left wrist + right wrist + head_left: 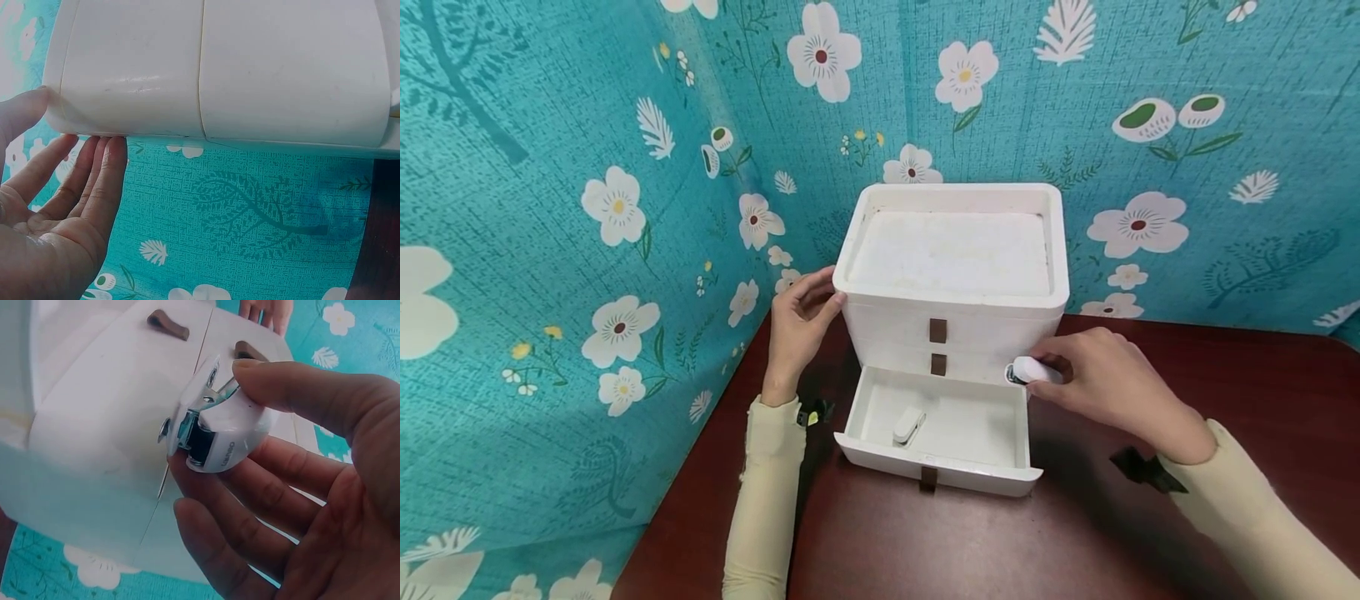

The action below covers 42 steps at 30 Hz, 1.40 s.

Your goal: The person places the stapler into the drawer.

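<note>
A white drawer unit (pixel 895 329) stands on the table, its lowest drawer (pixel 973 429) pulled out. My left hand (pixel 801 325) touches the unit's upper left corner, thumb at the front and fingertips along the side; the left wrist view shows the fingers (pixel 106 181) fairly straight. Beside the front's lower right, my right hand (pixel 1105 383) pinches a small white stapler-like tool (pixel 228 434) between thumb and fingers. Metal parts, a dark section and small lettering show on it. A small white clip-shaped tool (pixel 909 425) lies in the drawer, its exact kind unclear.
A shallow tray with a raised rim (pixel 951 302) tops the unit. Brown pull tabs (pixel 937 331) mark the drawer fronts. Behind and to the left hangs a teal flowered cloth (pixel 715 275). Dark red tabletop (pixel 925 550) extends in front and to the right.
</note>
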Each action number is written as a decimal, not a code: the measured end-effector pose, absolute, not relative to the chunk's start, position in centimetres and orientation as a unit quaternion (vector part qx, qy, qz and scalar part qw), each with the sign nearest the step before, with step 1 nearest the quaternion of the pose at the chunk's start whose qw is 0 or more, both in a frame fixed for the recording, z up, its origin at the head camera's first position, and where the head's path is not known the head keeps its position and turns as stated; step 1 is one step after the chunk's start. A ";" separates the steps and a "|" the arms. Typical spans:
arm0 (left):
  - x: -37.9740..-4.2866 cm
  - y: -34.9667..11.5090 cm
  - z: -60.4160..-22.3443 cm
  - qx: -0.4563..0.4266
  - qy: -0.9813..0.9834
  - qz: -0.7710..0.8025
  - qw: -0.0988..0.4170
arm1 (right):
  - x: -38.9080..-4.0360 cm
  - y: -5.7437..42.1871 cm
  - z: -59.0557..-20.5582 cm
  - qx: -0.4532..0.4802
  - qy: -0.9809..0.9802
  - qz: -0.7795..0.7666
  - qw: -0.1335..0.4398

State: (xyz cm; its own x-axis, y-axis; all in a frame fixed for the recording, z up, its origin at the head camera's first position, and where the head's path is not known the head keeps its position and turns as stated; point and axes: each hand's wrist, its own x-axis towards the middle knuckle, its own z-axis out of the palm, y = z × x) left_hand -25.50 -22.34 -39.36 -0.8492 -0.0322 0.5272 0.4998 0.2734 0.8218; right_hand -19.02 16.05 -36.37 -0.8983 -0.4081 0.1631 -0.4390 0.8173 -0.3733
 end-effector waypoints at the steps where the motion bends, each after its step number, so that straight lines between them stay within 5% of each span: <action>1: -25.5 -22.4 -39.4 -0.153 -0.764 -0.583 0.228 | -19.0 15.8 -36.3 0.228 -0.951 0.204 0.038; 42: -25.5 -22.4 -39.3 -0.149 -0.763 -0.589 0.222 | -21.1 8.2 -37.9 0.382 -0.908 0.168 0.028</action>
State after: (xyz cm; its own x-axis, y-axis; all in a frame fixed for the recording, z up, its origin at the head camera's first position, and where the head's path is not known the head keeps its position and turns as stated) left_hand -25.53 -22.44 -39.27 -0.8572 -0.0330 0.5140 0.4889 0.2615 0.8322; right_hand -21.08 8.22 -37.95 -0.7068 -0.6842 0.1799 -0.7032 0.6518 -0.2840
